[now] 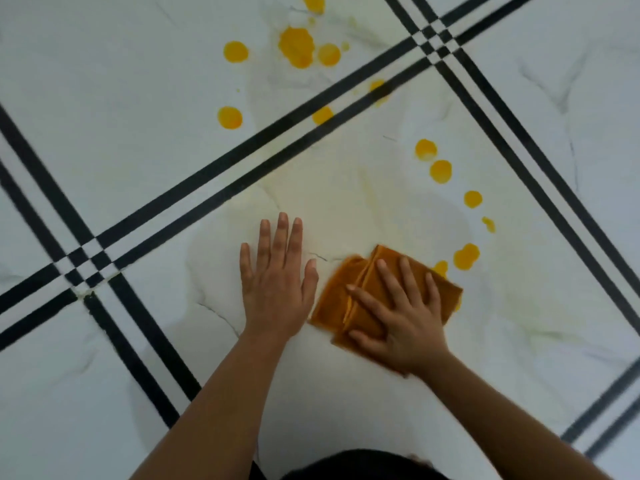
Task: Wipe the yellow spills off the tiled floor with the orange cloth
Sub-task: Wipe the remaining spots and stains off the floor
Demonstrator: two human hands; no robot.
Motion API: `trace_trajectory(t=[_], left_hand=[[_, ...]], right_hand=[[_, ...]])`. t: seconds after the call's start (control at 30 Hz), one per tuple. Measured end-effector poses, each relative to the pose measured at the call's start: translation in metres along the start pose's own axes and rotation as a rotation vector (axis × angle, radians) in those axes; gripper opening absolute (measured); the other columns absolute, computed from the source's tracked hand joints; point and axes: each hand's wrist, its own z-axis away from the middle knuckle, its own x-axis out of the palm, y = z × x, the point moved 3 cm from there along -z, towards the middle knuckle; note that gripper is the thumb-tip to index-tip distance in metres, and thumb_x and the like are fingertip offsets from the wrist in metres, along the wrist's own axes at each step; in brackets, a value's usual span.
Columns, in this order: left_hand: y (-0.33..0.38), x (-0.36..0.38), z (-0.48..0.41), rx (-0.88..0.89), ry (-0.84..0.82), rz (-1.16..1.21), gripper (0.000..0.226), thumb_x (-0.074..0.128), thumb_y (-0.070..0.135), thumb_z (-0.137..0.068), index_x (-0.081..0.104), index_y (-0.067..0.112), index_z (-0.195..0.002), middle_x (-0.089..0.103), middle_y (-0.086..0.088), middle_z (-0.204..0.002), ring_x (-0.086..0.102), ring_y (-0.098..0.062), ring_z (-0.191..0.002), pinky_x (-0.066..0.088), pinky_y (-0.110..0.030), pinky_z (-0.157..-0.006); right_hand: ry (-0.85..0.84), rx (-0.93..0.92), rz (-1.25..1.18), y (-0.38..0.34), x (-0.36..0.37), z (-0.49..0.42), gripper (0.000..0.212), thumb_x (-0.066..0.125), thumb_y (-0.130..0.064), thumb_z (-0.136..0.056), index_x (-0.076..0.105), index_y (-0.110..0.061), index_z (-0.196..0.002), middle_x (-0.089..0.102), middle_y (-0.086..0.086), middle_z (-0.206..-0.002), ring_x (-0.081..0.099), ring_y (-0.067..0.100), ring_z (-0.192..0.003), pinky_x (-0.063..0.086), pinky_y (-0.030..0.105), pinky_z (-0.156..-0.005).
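The orange cloth [367,292] lies folded on the white tiled floor [138,81], in the lower middle of the view. It is folded into a rough rectangle with several layers showing along a crease, and its long axis runs on a diagonal — from the near left corner up toward the far right corner, which points at the nearest yellow spills [465,256]. The edges of the cloth are a little blurred.

The right hand [403,318] is flat on top of the cloth, palm down, with the fingers spread wide and pointing away and slightly to the left. It presses the cloth and does not grip it. The left hand [275,282] rests flat on the bare tile just beside the cloth, open, fingers straight and close together, holding nothing.

The floor is made of large white tiles with faint grey veins, and pairs of black stripes [242,157] cross it diagonally and form small checker patterns where they meet. Yellow drops lie in a curved line to the right of the cloth, the closest one touching its far edge. A bigger group of spots [296,46] is at the top of the view, and two drops sit on the black stripes. Around the hands the tile has a pale yellowish wet film [346,202] with smeared streaks. A dark garment [363,465] shows at the bottom edge
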Motion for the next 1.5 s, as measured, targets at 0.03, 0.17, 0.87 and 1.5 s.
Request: trace_trajectory(t=[0.03, 0.17, 0.87, 1.5], left_hand=[[0.006, 0.003, -0.001, 0.025, -0.012, -0.007, 0.06, 0.022, 0.042, -0.094, 0.02, 0.016, -0.148, 0.022, -0.007, -0.154, 0.019, -0.027, -0.142, 0.009, -0.047, -0.109], [0.016, 0.011, -0.013, 0.033, -0.016, -0.024, 0.061, 0.022, 0.042, -0.094, 0.02, 0.014, -0.148, 0.022, -0.009, -0.154, 0.019, -0.028, -0.142, 0.009, -0.047, -0.11], [0.079, 0.021, -0.019, 0.289, -0.1, -0.168, 0.061, 0.025, 0.041, -0.092, 0.019, 0.016, -0.148, 0.023, -0.008, -0.154, 0.02, -0.027, -0.142, 0.008, -0.046, -0.11], [0.117, 0.037, -0.033, 0.527, -0.045, -0.189, 0.061, 0.027, 0.039, -0.092, 0.026, 0.013, -0.147, 0.028, -0.009, -0.153, 0.025, -0.028, -0.14, 0.011, -0.047, -0.109]], right_hand=[[0.024, 0.036, 0.01, 0.016, -0.002, -0.021, 0.066, 0.032, -0.075, -0.078, 0.03, -0.049, -0.138, 0.02, 0.003, -0.155, 0.009, 0.03, -0.143, 0.012, 0.058, -0.109], [0.051, 0.315, -0.046, 0.045, -0.022, -0.11, 0.065, 0.03, -0.072, -0.08, 0.017, -0.051, -0.141, 0.006, 0.001, -0.158, -0.005, 0.028, -0.144, 0.0, 0.057, -0.11], [0.078, 0.224, -0.011, 0.134, -0.018, -0.013, 0.067, 0.031, -0.072, -0.08, 0.02, -0.049, -0.141, 0.014, 0.004, -0.157, 0.003, 0.031, -0.143, 0.004, 0.056, -0.109], [0.066, 0.265, 0.008, 0.125, 0.002, 0.089, 0.067, 0.036, -0.07, -0.08, 0.026, -0.044, -0.141, 0.019, 0.003, -0.154, 0.009, 0.031, -0.143, 0.014, 0.058, -0.109]])
